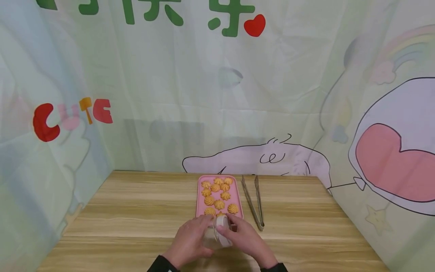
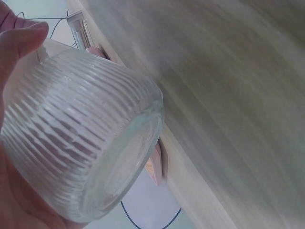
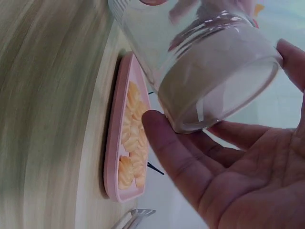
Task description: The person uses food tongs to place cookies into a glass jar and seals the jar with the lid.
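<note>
Tilted on its side above the table is a clear ribbed glass jar [image 2: 81, 124], its base toward the left. My left hand [image 1: 191, 240] grips the jar's body, thumb along the near side. On the jar's mouth sits a whitish lid [image 3: 214, 81], facing right. The fingers and thumb of my right hand [image 1: 249, 238] hold this lid by its rim. Just beyond both hands lies a pink tray [image 1: 235, 194] with several golden swirled cookies [image 1: 219, 204]. The hands and jar hide the tray's near edge.
Metal tongs [image 1: 261, 226] lie spread on the table to the right of the tray. The wooden table [image 1: 142, 211] reaches back to a printed cloth backdrop [image 1: 163, 83], with cloth on both sides too.
</note>
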The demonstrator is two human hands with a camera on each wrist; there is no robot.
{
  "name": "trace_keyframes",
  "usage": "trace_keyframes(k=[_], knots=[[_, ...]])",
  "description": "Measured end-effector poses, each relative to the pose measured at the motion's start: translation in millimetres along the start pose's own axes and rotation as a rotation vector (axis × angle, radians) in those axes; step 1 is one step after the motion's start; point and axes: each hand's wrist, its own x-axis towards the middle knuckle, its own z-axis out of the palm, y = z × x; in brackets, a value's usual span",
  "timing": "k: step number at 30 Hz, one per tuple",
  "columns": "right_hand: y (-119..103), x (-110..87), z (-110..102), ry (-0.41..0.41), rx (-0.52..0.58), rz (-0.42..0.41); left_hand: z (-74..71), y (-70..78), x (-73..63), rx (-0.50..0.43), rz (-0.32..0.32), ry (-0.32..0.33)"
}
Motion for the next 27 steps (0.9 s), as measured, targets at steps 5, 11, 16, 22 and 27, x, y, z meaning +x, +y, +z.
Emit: trace_keyframes(k=[5, 11, 16, 22, 27], knots=[[1, -4.4, -5, -0.029, -0.033, -0.082, 0.5, -1.1, -0.6, 0.0, 0.007, 0.014], [1, -10.0, -14, -0.042, -0.059, -0.126, 0.4, -0.8, -1.4, -0.005, 0.001, 0.01], [1, -13.1, -23, 0.003, -0.096, -0.079, 0.9, -1.1, -1.4, 0.002, -0.004, 0.029], [6, -10.1, -43, 0.096, -0.155, 0.057, 1.0, -1.1, -2.4, -0.007, -0.02, 0.017], [18, -9.8, -72, 0.145, -0.281, 0.143, 0.3, -1.3, -3.1, -0.021, -0.025, 0.003]])
